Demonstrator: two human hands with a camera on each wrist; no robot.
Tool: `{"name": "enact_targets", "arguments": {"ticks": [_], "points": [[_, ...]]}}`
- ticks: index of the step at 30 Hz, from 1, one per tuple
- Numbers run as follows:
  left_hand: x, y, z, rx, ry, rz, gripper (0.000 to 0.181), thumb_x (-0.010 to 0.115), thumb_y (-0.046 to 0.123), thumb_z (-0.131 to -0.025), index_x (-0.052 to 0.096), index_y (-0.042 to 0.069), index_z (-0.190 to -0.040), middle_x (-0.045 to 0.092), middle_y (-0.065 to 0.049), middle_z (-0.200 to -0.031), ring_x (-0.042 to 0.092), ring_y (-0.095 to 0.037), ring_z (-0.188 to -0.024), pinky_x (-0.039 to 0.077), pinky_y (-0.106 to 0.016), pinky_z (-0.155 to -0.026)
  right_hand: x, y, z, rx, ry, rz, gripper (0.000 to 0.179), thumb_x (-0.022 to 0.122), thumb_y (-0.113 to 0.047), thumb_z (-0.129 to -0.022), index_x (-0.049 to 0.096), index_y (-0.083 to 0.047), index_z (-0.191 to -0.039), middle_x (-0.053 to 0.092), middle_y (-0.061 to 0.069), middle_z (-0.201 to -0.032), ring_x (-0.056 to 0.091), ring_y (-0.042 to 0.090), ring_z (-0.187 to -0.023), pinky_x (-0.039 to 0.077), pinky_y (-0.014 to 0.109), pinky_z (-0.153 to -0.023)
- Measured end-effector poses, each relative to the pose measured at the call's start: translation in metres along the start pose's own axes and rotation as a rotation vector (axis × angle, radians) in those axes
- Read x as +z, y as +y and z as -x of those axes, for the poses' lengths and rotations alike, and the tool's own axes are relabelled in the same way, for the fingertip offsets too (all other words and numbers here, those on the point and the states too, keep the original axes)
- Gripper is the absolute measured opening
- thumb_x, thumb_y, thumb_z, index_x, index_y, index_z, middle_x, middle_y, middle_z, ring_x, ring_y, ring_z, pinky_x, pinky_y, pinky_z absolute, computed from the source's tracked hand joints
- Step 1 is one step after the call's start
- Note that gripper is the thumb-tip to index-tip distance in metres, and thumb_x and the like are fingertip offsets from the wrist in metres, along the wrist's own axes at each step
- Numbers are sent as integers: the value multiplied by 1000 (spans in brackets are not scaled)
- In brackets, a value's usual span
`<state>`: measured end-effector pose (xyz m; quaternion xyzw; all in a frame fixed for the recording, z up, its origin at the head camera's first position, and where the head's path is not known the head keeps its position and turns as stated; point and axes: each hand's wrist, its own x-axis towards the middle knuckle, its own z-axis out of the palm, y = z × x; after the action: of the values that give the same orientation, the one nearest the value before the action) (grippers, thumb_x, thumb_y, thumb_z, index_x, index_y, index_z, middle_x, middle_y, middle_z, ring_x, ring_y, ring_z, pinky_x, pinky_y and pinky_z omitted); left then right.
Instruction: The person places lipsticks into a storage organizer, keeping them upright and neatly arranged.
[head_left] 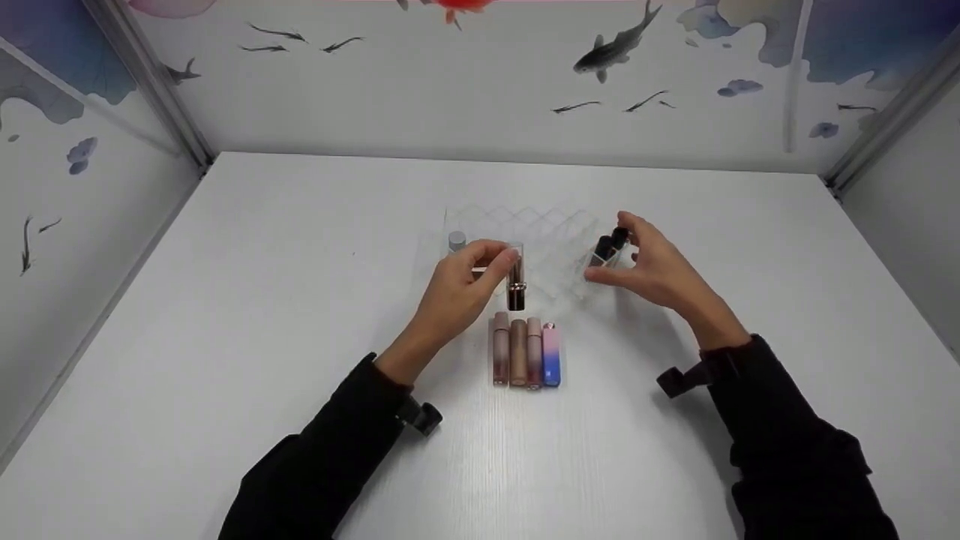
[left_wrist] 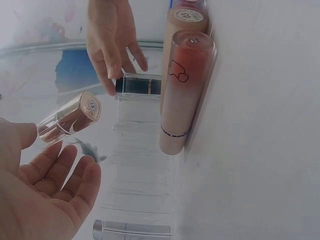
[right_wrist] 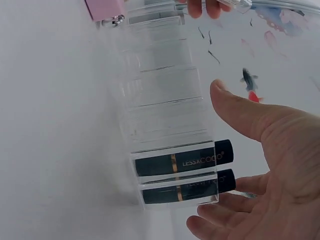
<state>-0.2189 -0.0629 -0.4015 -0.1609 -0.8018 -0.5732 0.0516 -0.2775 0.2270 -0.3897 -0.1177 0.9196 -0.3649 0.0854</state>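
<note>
My left hand (head_left: 465, 289) pinches a lipstick (head_left: 516, 289) with a clear cap and a shiny dark base, between thumb and forefinger, its base pointing toward me. The other left fingers hang loosely curled in the left wrist view. Behind and below the lipstick stands a clear organizer (right_wrist: 167, 85) with a row of compartments. My right hand (head_left: 656, 262) is spread around its right end, fingertips close to the end wall. Two black lipsticks (right_wrist: 200, 159) with gold bands stand in the end compartments there. A grey-capped tube (head_left: 457, 241) is at the organizer's left end.
In front of the organizer, several lip tubes lie side by side on the white table (head_left: 300, 247): pinkish-brown tubes (head_left: 501, 352), a tan tube (head_left: 518, 352) and a pink-and-blue one (head_left: 552, 356). Printed panels (head_left: 480, 90) with fish border the table at the back and sides.
</note>
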Motion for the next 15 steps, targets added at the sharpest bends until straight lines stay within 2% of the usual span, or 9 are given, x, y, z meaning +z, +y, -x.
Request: {"name": "enact_targets", "arguments": {"ticks": [8,15], "points": [[-2,1,0,0,0,4,35,57,34,-106,68,7,-124,69,1,-113,62,-12,-110,52,-30,-94,5,5,-4,54,-20,-8,119,81,-60,-79,14,-6,-162,37,20,-157,36,40,-144,34,56,-113],[-3,-1,-1,-4,10,10,35,58,35,-105,69,8,-124,70,2,-112,62,-11,-109,52,-30,-93,4,6,-6,105,-32,-35,120,82,-60,-78,16,-6,-162,37,21,-158,37,39,-143,35,56,-113]]}}
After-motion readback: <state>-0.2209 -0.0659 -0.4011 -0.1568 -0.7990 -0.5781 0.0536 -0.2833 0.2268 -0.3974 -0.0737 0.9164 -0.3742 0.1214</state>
